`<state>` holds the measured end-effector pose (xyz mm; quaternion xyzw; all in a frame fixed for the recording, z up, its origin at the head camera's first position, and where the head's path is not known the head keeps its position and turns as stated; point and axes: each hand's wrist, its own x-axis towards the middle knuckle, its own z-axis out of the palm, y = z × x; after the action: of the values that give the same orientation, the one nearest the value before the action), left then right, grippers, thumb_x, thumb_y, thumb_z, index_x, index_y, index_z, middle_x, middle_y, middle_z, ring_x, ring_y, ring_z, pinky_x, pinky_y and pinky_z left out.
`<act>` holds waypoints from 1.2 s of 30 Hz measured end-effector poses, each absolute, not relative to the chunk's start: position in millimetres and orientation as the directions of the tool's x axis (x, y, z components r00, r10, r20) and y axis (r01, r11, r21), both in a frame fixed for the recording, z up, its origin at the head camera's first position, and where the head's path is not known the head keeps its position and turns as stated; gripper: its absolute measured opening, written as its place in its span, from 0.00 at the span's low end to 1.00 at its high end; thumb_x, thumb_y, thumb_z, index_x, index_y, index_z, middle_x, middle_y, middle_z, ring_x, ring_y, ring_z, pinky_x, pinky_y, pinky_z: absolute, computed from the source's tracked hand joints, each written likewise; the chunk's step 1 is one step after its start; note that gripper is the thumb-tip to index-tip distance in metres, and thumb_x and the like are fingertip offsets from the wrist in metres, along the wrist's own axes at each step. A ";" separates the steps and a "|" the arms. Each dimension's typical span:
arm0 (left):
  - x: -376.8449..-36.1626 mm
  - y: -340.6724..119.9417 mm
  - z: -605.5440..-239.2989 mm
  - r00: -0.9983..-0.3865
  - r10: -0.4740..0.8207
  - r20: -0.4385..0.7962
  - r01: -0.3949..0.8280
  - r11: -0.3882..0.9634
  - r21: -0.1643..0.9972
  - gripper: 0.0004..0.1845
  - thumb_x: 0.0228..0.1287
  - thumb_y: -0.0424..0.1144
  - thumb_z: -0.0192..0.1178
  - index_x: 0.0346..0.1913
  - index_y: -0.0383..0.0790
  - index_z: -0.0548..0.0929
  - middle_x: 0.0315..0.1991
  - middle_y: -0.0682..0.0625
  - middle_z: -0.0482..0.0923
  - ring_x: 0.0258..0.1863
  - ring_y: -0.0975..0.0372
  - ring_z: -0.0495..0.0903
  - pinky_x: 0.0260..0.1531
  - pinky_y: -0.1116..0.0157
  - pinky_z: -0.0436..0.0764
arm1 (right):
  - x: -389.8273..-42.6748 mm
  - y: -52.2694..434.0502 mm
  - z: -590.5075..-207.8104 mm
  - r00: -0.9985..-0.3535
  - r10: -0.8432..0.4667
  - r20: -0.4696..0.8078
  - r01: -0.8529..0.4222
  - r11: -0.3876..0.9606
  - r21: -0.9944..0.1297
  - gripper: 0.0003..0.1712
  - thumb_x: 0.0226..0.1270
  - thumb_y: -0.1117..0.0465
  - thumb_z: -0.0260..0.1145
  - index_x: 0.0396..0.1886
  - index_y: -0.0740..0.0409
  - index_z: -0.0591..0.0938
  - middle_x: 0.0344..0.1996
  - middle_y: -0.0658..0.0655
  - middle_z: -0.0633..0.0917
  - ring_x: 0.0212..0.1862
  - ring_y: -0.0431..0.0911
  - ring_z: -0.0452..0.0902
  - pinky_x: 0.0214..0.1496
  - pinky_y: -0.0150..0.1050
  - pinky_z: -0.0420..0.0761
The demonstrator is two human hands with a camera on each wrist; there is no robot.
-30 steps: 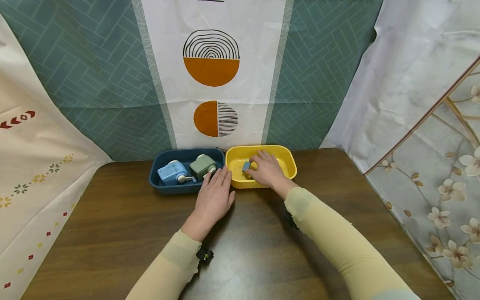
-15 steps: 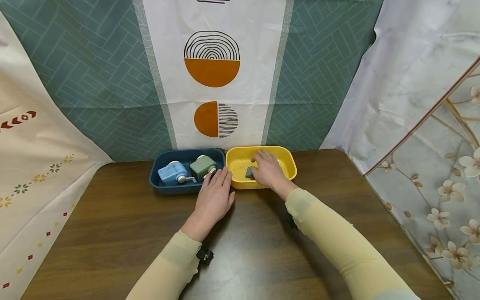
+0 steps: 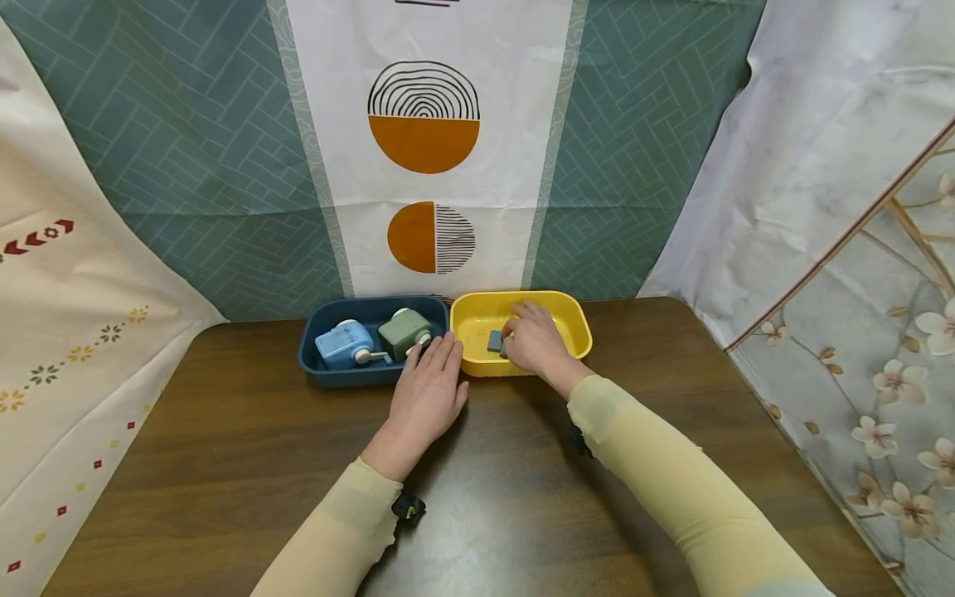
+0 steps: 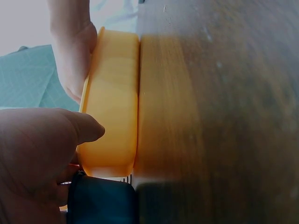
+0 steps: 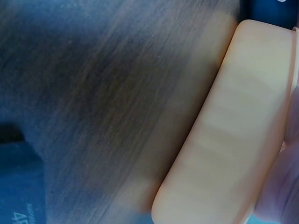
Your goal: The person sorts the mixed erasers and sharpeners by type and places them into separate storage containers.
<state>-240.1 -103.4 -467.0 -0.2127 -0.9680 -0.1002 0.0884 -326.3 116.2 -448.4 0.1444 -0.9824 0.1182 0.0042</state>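
A small grey-blue block (image 3: 494, 341) is pinched by the fingers of the right hand (image 3: 533, 344) inside the yellow tub (image 3: 573, 325), just left of the tub's middle and close above its floor; whether it rests on the floor cannot be told. Only its left end shows, the rest being hidden by the fingers.

The left hand (image 3: 427, 394) lies flat on the brown table (image 3: 224, 431) in front of the yellow tub's left corner, fingers straight, holding nothing. Its fingertips (image 3: 440, 348) reach the near rim where the dark blue tub (image 3: 313, 365) stands touching the yellow tub's left side. In the blue tub, a light blue pencil sharpener (image 3: 341, 343) and a green one (image 3: 404, 332) sit side by side.

The block is judged light, rigid and hard-edged, so a two-finger pinch across its short faces should be enough. Its smooth sides may slip if squeezed too lightly. The yellow tub looks like thin, light plastic, likely to slide on the table if nudged.
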 end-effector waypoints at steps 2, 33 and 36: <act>-240.3 -103.3 -466.8 -0.893 0.395 0.217 0.431 0.889 0.156 0.39 0.81 0.48 0.67 0.85 0.35 0.67 0.87 0.40 0.60 0.85 0.46 0.62 0.84 0.41 0.54 | -326.2 116.3 -448.4 -0.959 -0.280 0.046 -0.283 0.931 -0.232 0.23 0.81 0.62 0.54 0.60 0.59 0.91 0.81 0.65 0.72 0.87 0.62 0.54 0.88 0.62 0.48; -240.7 -103.0 -468.0 -0.894 0.391 0.218 0.424 0.896 0.132 0.39 0.81 0.48 0.67 0.85 0.35 0.68 0.86 0.39 0.61 0.85 0.47 0.62 0.84 0.41 0.55 | -305.3 138.2 -430.8 -0.930 -0.333 0.159 -0.356 0.923 -0.149 0.36 0.87 0.43 0.62 0.83 0.59 0.74 0.85 0.63 0.66 0.88 0.60 0.51 0.88 0.63 0.45; -240.7 -103.2 -467.6 -0.895 0.390 0.216 0.424 0.895 0.140 0.39 0.81 0.48 0.67 0.85 0.35 0.68 0.86 0.39 0.61 0.85 0.46 0.62 0.84 0.41 0.54 | -300.0 143.2 -427.5 -0.922 -0.348 0.170 -0.371 0.920 -0.126 0.37 0.87 0.42 0.62 0.84 0.59 0.73 0.86 0.63 0.65 0.88 0.61 0.51 0.88 0.64 0.46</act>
<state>-240.7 -103.2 -467.6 -0.2099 -0.9690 -0.0922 0.0917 -300.0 143.2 -427.5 0.1840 -0.9771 0.0783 0.0724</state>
